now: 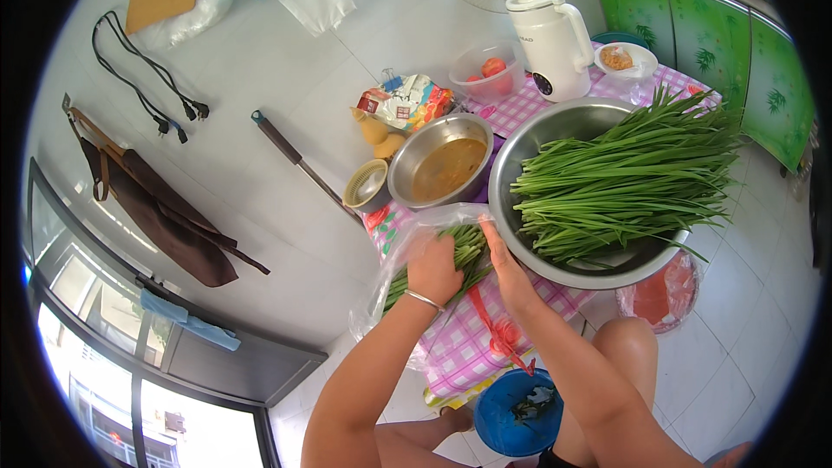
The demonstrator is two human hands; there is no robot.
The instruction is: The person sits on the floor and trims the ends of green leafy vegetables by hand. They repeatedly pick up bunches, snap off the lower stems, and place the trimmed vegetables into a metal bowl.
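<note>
Garlic chives (469,248) lie partly inside a clear plastic bag (390,250) on the table. My left hand (434,268), with a bangle on its wrist, reaches into the bag and has its curled fingers on the chives; its fingertips are partly hidden. My right hand (507,266) is held edge-on at the bag's right side, fingers extended and touching the plastic rim; whether it pinches the plastic is unclear. Just right of it, a large steel basin (588,279) holds a big heap of green chives (624,182). A red ribbon (484,318) lies below the hands.
Beyond the bag stand a steel bowl of brown liquid (448,166), a small strainer basket (364,185), a plastic tub with red fruit (487,75) and a white electric jug (549,45). A blue bin (513,416) and a lined pink bin (660,292) stand on the floor.
</note>
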